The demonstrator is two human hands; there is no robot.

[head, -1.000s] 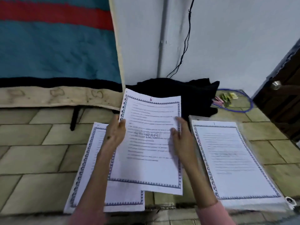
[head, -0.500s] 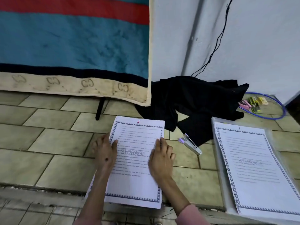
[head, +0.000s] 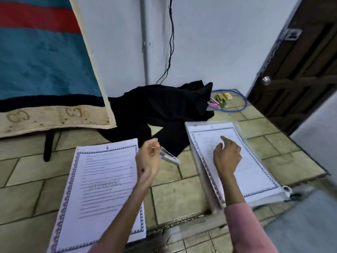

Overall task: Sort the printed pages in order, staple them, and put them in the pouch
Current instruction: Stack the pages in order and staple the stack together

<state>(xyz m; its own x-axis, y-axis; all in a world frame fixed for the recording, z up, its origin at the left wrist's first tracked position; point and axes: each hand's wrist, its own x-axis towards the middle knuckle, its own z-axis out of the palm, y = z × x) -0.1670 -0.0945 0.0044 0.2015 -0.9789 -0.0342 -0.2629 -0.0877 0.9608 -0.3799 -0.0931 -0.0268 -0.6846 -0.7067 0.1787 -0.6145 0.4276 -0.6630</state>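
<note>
Two flat stacks of bordered printed pages are laid out on the tiled floor. The stack topped by page 6 (head: pixel 107 181) is seen just left of the left hand (head: pixel 148 161); its text is too blurred to be read. The stack topped by page 1 (head: pixel 235 161) sits under the right hand (head: pixel 227 157), resting on a glossy clear plastic pouch (head: pixel 202 168) that's mostly hidden by the paper. Both hands are seen empty, fingers loosely curled, well apart from each other. A small stapler (head: pixel 170 157) is partly hidden behind the left hand. Beyond it a crumpled black cloth (head: pixel 164 108) is heaped, soft-looking. The floor (head: pixel 23 189) tiles look worn and matte.
</note>
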